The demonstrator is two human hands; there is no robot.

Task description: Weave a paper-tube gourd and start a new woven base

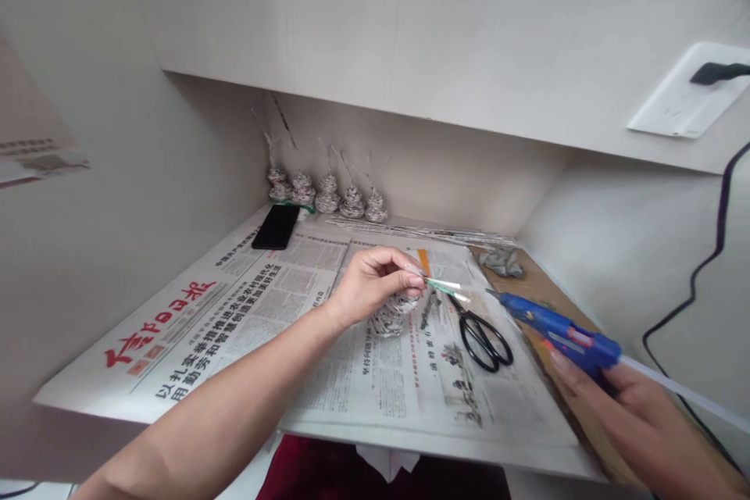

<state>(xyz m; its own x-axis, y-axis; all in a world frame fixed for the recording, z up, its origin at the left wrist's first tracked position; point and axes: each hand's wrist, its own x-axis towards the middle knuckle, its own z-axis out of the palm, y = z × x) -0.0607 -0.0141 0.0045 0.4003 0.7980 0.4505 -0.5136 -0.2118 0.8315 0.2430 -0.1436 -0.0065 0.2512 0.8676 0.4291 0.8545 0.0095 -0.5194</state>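
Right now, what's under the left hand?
Part of a coiled paper piece shows below the left hand, over newspaper. The hand covers some of it; whether they touch is unclear.

Bare hands [375,281], dark red clothing [313,473]

Craft nook, poss. home; spread newspaper [234,320], glue gun [551,324], scissors [467,320], wall skt [673,109]

At the right of the frame you had a blue glue gun [559,330], a white glue stick [685,393] and brown cardboard [540,278]. Near the centre, your strips [441,287] showed green and white, your scissors [467,319] black handles. Your newspaper [258,328] carried black print and, at left, red characters [161,322]; the coiled figures [352,204] above were grey-flecked white.
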